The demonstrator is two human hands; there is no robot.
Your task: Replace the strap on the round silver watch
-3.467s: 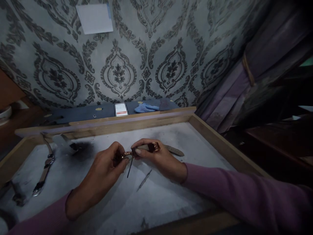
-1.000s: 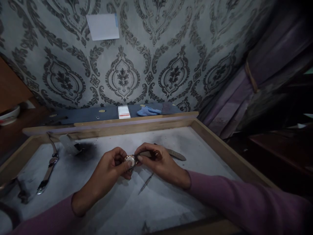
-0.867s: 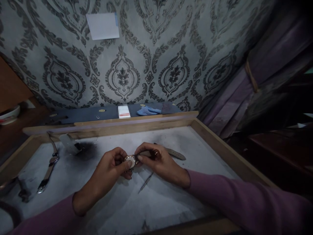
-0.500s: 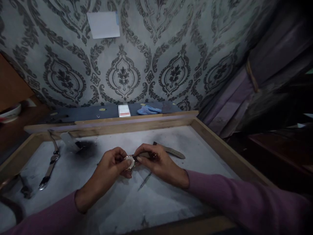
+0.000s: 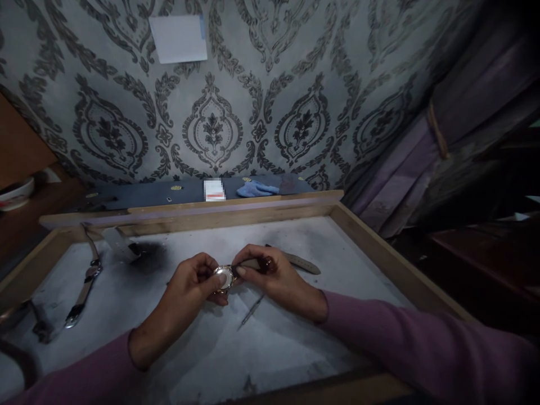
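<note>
Between my hands is a round watch case, its pale, shiny back facing up. My left hand is closed on the case, thumb on its back and fingers around the edge. My right hand pinches a watch strap close to the case's right side; whether the strap is joined to the case I cannot tell. Just behind that hand another strap piece lies on the white surface. A thin metal tool rests below my right hand, pointing down and left.
A raised wooden rim surrounds the white work surface. On the left lie a watch with its strap, a pale strap and a dark curved band. A blue cloth sits beyond the far rim.
Both hands stay nearly in place with the watch case and strap. The case back looks brighter and slightly turned. The view has shifted very little.
</note>
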